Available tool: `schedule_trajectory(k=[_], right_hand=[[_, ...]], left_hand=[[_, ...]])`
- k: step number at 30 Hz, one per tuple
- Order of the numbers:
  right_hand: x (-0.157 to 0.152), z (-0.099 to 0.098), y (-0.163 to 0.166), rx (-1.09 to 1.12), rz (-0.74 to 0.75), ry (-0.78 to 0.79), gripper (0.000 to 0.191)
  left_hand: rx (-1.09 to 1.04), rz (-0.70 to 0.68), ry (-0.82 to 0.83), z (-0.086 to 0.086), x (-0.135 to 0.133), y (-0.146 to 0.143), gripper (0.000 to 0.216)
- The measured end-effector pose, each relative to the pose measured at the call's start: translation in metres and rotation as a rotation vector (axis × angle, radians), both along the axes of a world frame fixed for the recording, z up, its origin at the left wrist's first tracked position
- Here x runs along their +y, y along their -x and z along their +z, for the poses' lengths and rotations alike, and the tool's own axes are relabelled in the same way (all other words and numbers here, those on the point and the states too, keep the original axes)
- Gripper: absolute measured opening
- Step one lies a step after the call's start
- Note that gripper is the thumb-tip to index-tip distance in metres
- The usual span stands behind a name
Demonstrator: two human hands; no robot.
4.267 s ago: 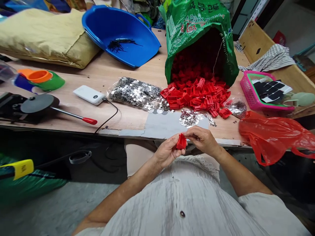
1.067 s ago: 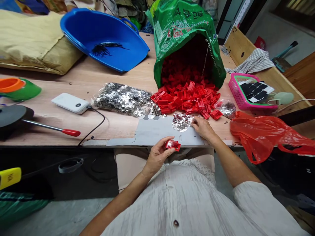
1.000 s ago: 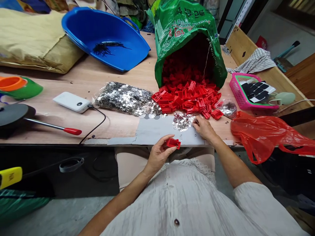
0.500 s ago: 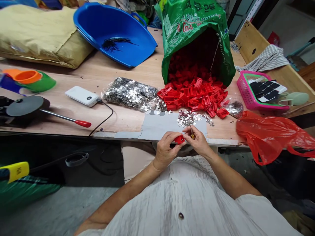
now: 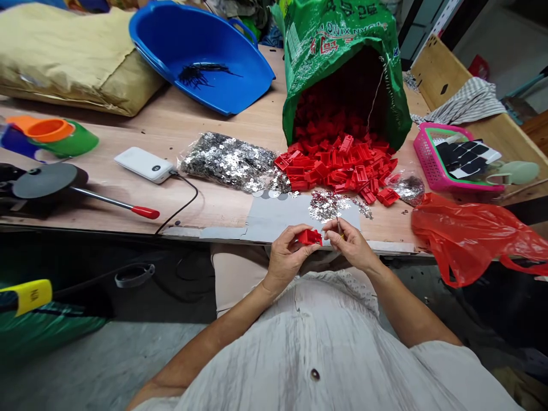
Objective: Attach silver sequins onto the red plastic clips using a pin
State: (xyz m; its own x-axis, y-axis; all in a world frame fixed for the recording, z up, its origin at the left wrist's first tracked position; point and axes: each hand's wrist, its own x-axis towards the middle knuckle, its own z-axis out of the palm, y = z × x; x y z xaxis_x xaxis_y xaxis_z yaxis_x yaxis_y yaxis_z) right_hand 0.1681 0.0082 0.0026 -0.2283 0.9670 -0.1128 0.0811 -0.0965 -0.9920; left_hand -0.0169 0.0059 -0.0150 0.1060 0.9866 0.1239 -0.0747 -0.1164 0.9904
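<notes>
Between the thumb and fingers of my left hand (image 5: 287, 257) is a small red plastic case (image 5: 309, 237), held at the table's front edge. My right hand (image 5: 349, 244) is closed a little to the right of it, around a thin tool with a yellowish handle (image 5: 341, 229); its exact kind is hard to make out. Whether the right fingertips also pinch a small metal piece, I cannot tell. Just beyond the hands lies a heap of small silvery metal pieces (image 5: 327, 204) on a grey sheet (image 5: 278, 217). Behind it, red plastic cases (image 5: 338, 162) spill from a green sack (image 5: 342, 63).
A clear bag of metal pieces (image 5: 231, 162) lies left of the heap. Further left are a white power bank (image 5: 143, 164) with a cable and a red-tipped lever (image 5: 145, 212). A blue scoop (image 5: 240, 85) stands behind. A pink basket (image 5: 432, 162) and red plastic bag (image 5: 471, 234) sit right.
My right hand has moved slightly right, away from the red case, opening a gap between the hands. The left hand has shifted a little left and turned the case.
</notes>
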Motion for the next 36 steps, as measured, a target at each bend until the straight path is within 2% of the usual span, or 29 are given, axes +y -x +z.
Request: schedule_trajectory(k=[9, 15, 21, 24, 29, 32, 36], right_hand=[[-0.003, -0.001, 0.0, -0.081, -0.048, -0.072, 0.02], [-0.004, 0.001, -0.002, -0.126, -0.023, -0.11, 0.018], [-0.004, -0.004, -0.007, -0.38, 0.022, -0.243, 0.03], [-0.004, -0.009, -0.005, -0.458, 0.048, -0.313, 0.028], [0.001, -0.011, 0.001, -0.43, 0.067, -0.451, 0.023], [0.005, -0.008, 0.002, -0.409, 0.163, -0.548, 0.024], [0.008, -0.003, 0.002, -0.399, 0.244, -0.576, 0.023]], left_hand=[[-0.261, -0.073, 0.252, 0.006, 0.003, -0.002, 0.041], [-0.29, -0.094, 0.274, 0.005, 0.003, -0.002, 0.044], [-0.181, -0.177, 0.188, -0.001, 0.012, 0.006, 0.037], [-0.13, -0.199, 0.162, -0.003, 0.017, 0.012, 0.034], [-0.148, -0.211, 0.219, 0.0, 0.018, 0.014, 0.039], [-0.177, -0.224, 0.256, 0.002, 0.016, 0.014, 0.047], [-0.249, -0.255, 0.282, 0.0, 0.017, 0.015, 0.052]])
